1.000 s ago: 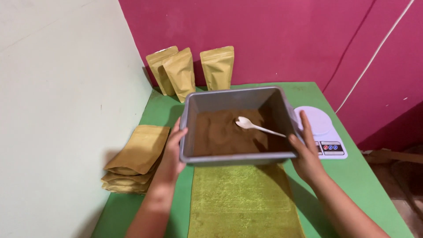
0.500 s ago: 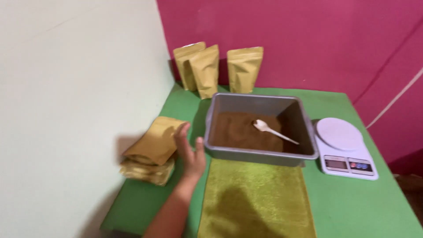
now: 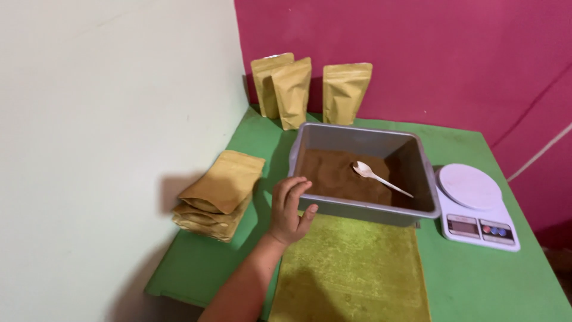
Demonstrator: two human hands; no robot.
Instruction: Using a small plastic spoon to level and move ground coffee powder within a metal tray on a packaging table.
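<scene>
Grey tub [image 3: 363,211] of brown powder [image 3: 333,176], left hand [image 3: 289,209] half-open, fingers curled over its near-left corner

A plain cream plaster wall [image 3: 107,119] fills the frame's left half. A deep magenta painted wall [image 3: 429,53] spans the upper right, meeting it behind the green-topped table [image 3: 476,286].

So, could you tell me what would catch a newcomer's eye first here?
Probably the grey tub of brown powder at the middle of the green table, with a white spoon lying in it and the left hand at its near corner. Next, the white scale to its right and three tan pouches standing against the pink wall.
</scene>
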